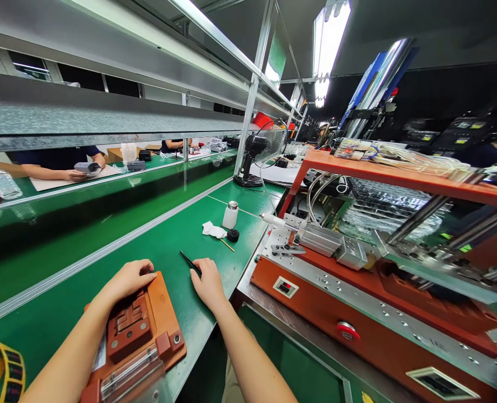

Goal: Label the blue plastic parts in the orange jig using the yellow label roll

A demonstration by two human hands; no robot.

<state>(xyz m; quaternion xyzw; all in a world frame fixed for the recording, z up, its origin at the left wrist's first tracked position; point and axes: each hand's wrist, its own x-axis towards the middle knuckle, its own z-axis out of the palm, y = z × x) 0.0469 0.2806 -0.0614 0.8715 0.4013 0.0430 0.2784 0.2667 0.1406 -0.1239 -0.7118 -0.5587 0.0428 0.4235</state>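
My left hand (131, 280) rests at the far edge of an orange-brown fixture (164, 308), its fingers bent over the upper part; whether it grips anything there is hidden. The fixture carries a raised dark red block (129, 330) with slots and a clear hinged cover (135, 380) near me. To the right, my right hand (207, 282) holds black tweezers (187, 261) between thumb and fingers, the tips pointing up and left over the green table (160, 252). Beyond it are a white bottle (230, 215), a crumpled white wipe (214, 230), a black round cap (233, 235) and a thin stick (227, 244).
A large orange machine (307, 302) with a red button (348, 331) fills the right side. A black fan (254, 151) stands at the back. A yellow reel (0, 369) lies at lower left. People work across the divider, one holding a grey device (88, 168).
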